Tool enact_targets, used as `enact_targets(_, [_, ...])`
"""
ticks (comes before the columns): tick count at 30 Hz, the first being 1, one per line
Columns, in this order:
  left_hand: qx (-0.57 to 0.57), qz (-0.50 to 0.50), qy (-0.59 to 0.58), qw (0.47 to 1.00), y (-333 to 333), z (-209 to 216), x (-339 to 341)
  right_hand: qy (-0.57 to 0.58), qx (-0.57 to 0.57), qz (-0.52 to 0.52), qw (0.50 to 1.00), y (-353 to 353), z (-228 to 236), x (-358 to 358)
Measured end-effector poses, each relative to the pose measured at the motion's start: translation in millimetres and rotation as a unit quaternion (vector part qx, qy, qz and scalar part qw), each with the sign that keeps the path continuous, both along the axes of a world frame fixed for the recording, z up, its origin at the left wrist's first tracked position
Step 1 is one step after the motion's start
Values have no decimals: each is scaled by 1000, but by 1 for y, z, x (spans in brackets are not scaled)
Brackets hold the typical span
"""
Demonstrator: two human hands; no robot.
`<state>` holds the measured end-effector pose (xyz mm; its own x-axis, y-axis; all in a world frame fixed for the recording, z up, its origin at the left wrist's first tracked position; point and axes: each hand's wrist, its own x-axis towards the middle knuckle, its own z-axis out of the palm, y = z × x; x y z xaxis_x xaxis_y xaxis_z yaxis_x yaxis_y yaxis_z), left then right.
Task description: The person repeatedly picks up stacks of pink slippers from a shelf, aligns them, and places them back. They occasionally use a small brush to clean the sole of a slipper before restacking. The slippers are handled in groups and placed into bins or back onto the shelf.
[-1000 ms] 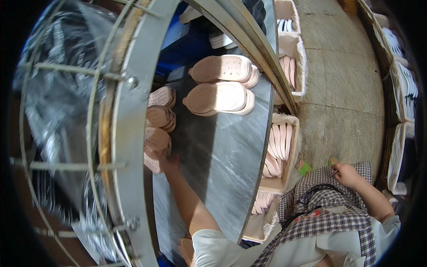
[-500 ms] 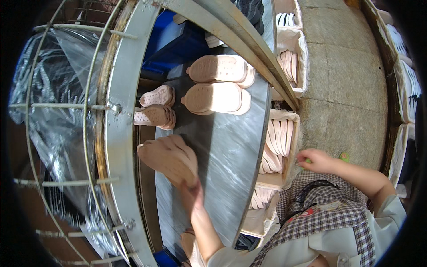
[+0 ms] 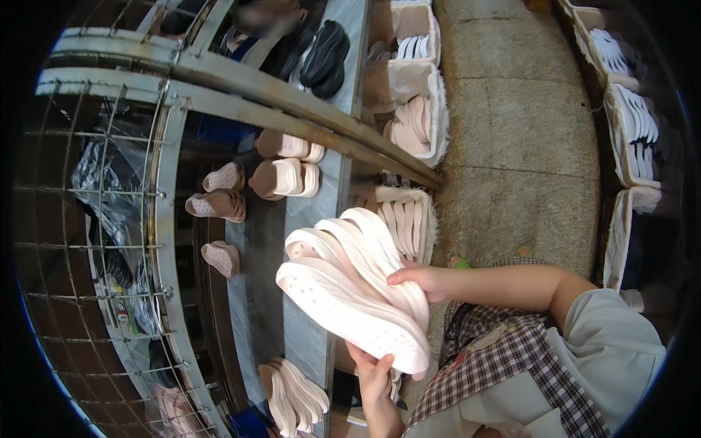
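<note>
A stack of several pale pink foam clogs (image 3: 350,292), with small holes in the surface, is held between both my hands above the near side of the grey table (image 3: 310,321). My left hand (image 3: 376,371) grips the stack from below, thumb on the lowest clog. On its right side my right hand (image 3: 423,282) presses a thumb against the clogs; its other fingers are mostly hidden behind. Near my left forearm lies a fanned pile of pink clogs (image 3: 292,394). A smaller pink clog stack (image 3: 220,258) sits at the table's left edge.
Farther up are more pink clog stacks (image 3: 288,177) and black shoes (image 3: 325,58). A metal frame bar (image 3: 292,120) crosses above the table, and wire mesh (image 3: 95,248) borders the left. Cloth-lined bins (image 3: 436,131) stand along the table's right side, beside the floor aisle (image 3: 522,146).
The clogs in my left hand have come from the table's left side toward my body. My right hand, free before, has joined on the stack. The view has shifted.
</note>
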<state>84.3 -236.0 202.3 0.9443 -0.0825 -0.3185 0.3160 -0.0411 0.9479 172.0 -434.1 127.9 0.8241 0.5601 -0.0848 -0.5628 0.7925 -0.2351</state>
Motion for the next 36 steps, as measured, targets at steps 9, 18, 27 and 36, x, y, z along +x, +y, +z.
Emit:
enact_targets(9, [-14, -61, -137, 989, -80, -1, 57, -8, -69, -146, 987, -93, 37, -68])
enact_targets(18, [-13, -36, -60, 997, -165, -22, 70, 4, -162, -252, 954, -145, 45, -101])
enact_targets(27, [-114, -136, -5, 984, -193, -36, 71, -59, -272, -244, 929, -177, 58, -121])
enact_targets(36, [-81, -129, 32, 988, -207, -20, 51, -44, -225, -203, 952, -182, 30, -124])
